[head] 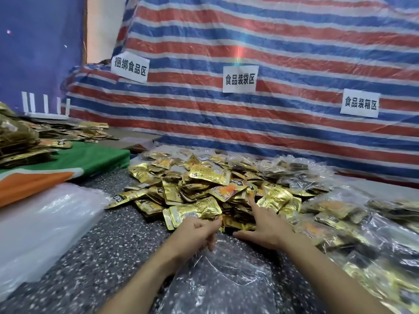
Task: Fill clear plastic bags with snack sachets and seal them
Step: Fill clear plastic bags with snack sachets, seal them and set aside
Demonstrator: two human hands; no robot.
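Head view | left hand (197, 232) at near edge of sachet pile (210, 189), fingers curled, pinching mouth of clear bag (217, 282) | right hand (265, 227) alongside, fingers spread wide, index reaching onto pile | bag flat just before pile | signs (240, 79) behind pile: 捆绑食品区, 食品装袋区, 食品装箱区

Both our bare forearms reach forward from below. Our left grip (197, 232) curls its fingers downward, pinching the edge of the clear bag (226, 279). Our right grip (265, 230) lies palm down, index finger stretched ahead, thumb spread leftward.
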